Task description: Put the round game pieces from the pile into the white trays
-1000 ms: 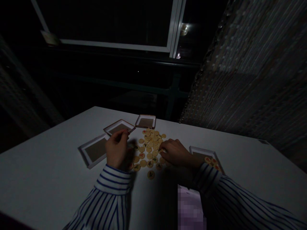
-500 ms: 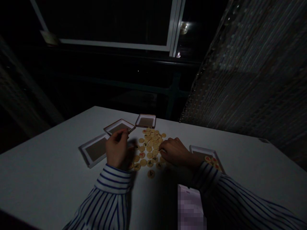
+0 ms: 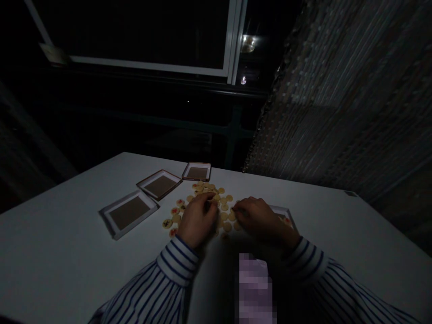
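Note:
Many round wooden pieces point(image 3: 227, 226), some marked in red or black, lie spread and partly heaped on the white table point(image 3: 67, 252). Over the left part of them is my left hand point(image 3: 199, 219), its fingers curled with thumb and index close together; what they hold, if anything, is too dark to tell. My right hand point(image 3: 258, 218) is bent over the right side of the pieces, fingertips pinched near them, their contents hidden. A shallow box part point(image 3: 288, 212) with a few pieces in it sits behind my right hand, partly covered by it.
Three shallow trays stand at the left and back: a white-rimmed one point(image 3: 130, 213), a brown-edged one point(image 3: 160, 184) and a smaller one point(image 3: 197, 172). A blurred purple object point(image 3: 254, 288) lies at the near edge. A bead curtain point(image 3: 337, 112) hangs at the right.
My left hand has moved right, from beside the trays to over the pieces. Marked pieces at the left are now uncovered. The view has shifted slightly.

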Demonstrator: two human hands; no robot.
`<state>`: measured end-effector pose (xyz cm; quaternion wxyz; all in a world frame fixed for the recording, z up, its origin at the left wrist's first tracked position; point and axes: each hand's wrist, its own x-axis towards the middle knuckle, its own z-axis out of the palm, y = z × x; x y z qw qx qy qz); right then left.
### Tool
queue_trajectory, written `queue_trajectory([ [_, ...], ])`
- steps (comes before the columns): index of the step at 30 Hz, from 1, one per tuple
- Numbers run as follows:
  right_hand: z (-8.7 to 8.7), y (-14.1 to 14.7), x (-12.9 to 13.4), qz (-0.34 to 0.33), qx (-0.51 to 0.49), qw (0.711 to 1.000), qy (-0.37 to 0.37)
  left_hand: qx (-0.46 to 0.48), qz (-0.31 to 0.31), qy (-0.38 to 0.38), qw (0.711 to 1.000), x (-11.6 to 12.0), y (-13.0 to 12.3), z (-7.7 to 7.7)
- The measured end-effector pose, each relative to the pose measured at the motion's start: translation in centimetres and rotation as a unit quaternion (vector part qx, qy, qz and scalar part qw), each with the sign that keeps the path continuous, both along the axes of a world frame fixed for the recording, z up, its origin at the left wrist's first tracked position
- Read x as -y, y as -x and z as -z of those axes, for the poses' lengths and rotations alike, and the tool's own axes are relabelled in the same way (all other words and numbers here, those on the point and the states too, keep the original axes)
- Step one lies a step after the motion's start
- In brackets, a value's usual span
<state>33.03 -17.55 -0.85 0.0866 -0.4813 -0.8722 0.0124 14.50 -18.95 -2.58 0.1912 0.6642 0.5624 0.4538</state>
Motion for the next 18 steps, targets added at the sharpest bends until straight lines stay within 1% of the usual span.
queue_trajectory([
  [2, 0.6, -0.3, 0.2, 0.005, 0.015, 1.0, 0.0, -0.047, 0.014, -0.007, 0.999, -0.3, -0.8, 0.0],
  [4, 1.1, -0.5, 0.1, 0.013, 0.033, 0.999, 0.004, -0.065, 0.009, -0.014, 0.998, -0.7, -1.2, 0.1],
  [7, 1.0, -0.4, -0.1, 0.006, 0.049, 0.999, 0.006, -0.071, -0.021, -0.017, 0.997, -1.0, -0.4, 0.3],
  [8, 0.8, -0.2, -0.2, 0.001, 0.054, 0.999, 0.005, -0.074, -0.039, -0.015, 0.996, -1.1, 0.2, 0.3],
  [13, 0.1, 1.7, -0.7, -0.024, 0.078, 0.997, 0.012, -0.078, -0.074, 0.0, 0.994, -0.9, 4.8, 0.1],
  [15, 0.1, 2.8, -0.8, -0.049, 0.071, 0.996, 0.015, -0.091, -0.096, 0.004, 0.991, -0.6, 6.4, 0.1],
  [18, 0.5, 4.7, -0.7, -0.101, 0.048, 0.994, 0.003, -0.096, -0.101, 0.002, 0.99, 0.1, 8.0, 0.4],
])
